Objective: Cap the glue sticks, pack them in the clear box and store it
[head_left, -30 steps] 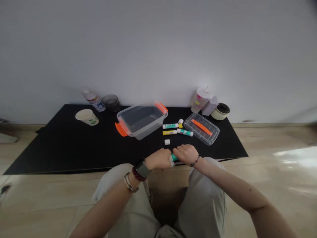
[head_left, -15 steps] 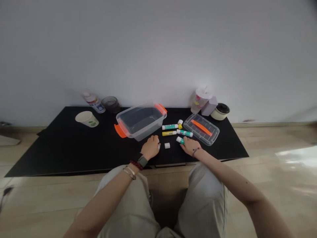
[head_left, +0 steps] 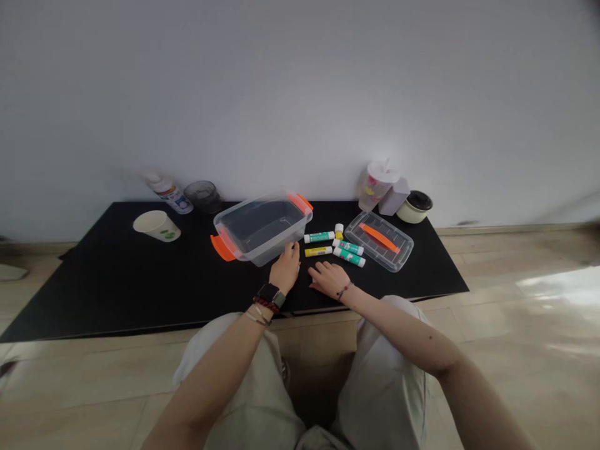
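My left hand (head_left: 285, 269) lies on the black mat (head_left: 140, 281), fingers stretched forward, their tips at the near wall of the clear bin with orange handles (head_left: 244, 240). My right hand (head_left: 328, 279) rests beside it, fingers spread flat on the mat and pointing left. Just beyond the hands lie a yellow glue stick (head_left: 317, 251) and three green glue sticks (head_left: 349, 257), (head_left: 347, 247), (head_left: 319, 237), with a small yellow cap (head_left: 338, 231) behind. The loose white cap seen earlier is out of sight.
The bin's clear lid with an orange handle (head_left: 380, 240) lies right of the sticks. A paper cup (head_left: 157, 225), a bottle (head_left: 167, 190) and a dark jar (head_left: 202, 195) stand at the back left. A drink cup (head_left: 375, 182), a white box (head_left: 394, 197) and a lidded bowl (head_left: 413, 208) stand at the back right.
Both hands held a green glue stick over my lap, then reached to the mat. My right hand laid that stick beside the others and moved left; the white cap is now hidden.
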The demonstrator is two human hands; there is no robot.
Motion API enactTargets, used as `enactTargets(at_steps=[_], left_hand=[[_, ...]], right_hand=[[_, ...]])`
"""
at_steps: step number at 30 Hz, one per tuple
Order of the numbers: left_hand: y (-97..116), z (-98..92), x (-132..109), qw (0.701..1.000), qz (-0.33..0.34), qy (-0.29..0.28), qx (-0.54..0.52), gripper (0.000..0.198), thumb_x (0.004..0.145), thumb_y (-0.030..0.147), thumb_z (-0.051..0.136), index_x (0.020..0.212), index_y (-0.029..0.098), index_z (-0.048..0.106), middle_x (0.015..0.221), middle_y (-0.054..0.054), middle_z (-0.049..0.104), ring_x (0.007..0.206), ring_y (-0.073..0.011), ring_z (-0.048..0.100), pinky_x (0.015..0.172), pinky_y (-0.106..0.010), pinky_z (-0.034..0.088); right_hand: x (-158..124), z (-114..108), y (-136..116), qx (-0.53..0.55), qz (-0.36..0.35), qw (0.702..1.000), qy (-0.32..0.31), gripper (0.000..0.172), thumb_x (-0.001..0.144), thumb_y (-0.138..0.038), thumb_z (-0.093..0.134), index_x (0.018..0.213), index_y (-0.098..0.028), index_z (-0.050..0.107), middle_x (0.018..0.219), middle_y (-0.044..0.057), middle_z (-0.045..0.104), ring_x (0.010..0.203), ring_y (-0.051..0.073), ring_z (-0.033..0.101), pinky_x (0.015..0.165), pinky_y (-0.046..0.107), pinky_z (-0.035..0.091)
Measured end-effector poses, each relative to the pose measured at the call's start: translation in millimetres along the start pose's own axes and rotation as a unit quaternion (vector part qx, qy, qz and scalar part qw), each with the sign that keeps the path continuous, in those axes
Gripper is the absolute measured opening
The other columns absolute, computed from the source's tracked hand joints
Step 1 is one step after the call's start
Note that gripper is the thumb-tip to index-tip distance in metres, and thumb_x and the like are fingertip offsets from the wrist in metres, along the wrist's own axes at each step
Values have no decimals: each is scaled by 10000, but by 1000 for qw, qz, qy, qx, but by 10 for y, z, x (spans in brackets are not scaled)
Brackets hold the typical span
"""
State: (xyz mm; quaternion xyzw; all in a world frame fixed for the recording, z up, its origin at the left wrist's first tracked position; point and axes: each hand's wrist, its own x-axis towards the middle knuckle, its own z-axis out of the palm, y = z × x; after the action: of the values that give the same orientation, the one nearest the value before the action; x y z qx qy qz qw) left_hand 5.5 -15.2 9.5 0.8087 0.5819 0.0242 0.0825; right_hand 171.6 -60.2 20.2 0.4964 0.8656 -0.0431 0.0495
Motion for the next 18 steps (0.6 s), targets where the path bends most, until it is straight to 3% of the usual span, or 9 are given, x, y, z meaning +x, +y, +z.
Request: enactTargets(at_steps=[2, 7, 11, 14, 18], left_hand=[[5, -33, -16, 1000, 1, 10, -4, 535, 953, 171, 467, 1479, 152, 370, 1459, -170, 426, 1090, -235, 635, 823, -301, 551], [2, -111, -21, 999, -8, 28, -14, 496, 953, 199, 483, 1445, 164, 431, 1407, -136, 475, 1012, -232, 658, 721, -293, 549], [-14, -126, -28, 1000, -15, 23, -12, 474, 946, 202, 504, 1416, 174, 462, 1360, -124, 501, 996, -229, 659, 709, -292, 541], [-25, -112, -16, 1000, -19, 9, -17, 469, 944, 226, 523, 1408, 175, 465, 1342, -124, 505, 986, -231, 658, 713, -300, 541], [-19, -70, 36, 999, -3, 6, -51, 468, 947, 227, 530, 1406, 178, 458, 1336, -117, 503, 986, -221, 657, 776, -307, 544]], right_hand=[[84, 25, 51, 3, 24, 1000, 5, 295, 956, -384, 584, 1165, -182, 627, 1143, 127, 627, 1030, 233, 579, 767, 293, 441], [382, -103, 415, 36, 111, 991, 73, 331, 982, -351, 544, 1268, -197, 603, 1232, 135, 588, 1105, 245, 555, 793, 298, 464], [589, -154, 566, 50, 119, 989, 76, 379, 971, -279, 561, 1341, -200, 573, 1311, 140, 550, 1155, 251, 524, 930, 333, 445], [551, -145, 584, 53, 124, 988, 75, 449, 963, -326, 574, 1388, -189, 530, 1314, 153, 545, 1168, 270, 514, 975, 367, 423], [246, -174, 630, 55, 172, 983, 35, 482, 900, -429, 656, 1294, -167, 563, 1251, 157, 562, 1140, 289, 539, 914, 374, 455]])
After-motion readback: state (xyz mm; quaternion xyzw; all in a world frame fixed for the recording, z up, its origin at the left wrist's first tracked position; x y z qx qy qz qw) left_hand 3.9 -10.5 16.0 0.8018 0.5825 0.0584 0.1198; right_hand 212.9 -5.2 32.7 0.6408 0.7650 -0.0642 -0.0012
